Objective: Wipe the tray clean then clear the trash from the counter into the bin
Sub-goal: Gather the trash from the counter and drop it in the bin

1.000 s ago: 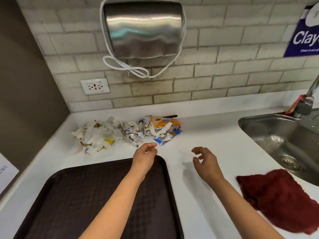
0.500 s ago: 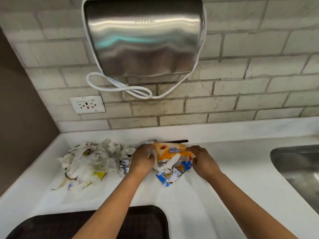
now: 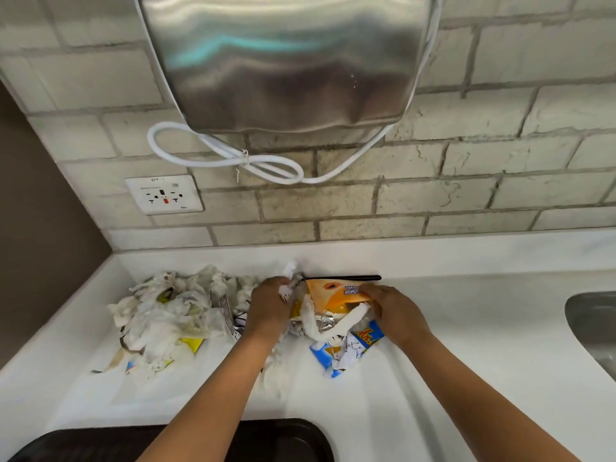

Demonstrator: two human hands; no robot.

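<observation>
A heap of trash lies on the white counter (image 3: 466,378) against the back wall. Its right part is an orange snack wrapper (image 3: 336,295) with blue wrappers and crumpled paper under it. My left hand (image 3: 270,306) closes on the wrappers' left side and my right hand (image 3: 395,311) closes on their right side. A second pile of crumpled white tissue (image 3: 173,311) with yellow scraps lies further left, untouched. The dark brown tray (image 3: 286,435) shows only its far edge at the bottom of the view. No bin is in view.
A steel hand dryer (image 3: 286,61) hangs on the tiled wall just above the trash, with a white cable loop (image 3: 233,158) below it. A wall socket (image 3: 163,195) sits at left. The sink's rim (image 3: 586,321) is at the right edge.
Both hands moved from above the tray's far edge to the trash and closed around the orange wrapper bundle. My head moved closer, so the tray, sink and red cloth slid out of view.
</observation>
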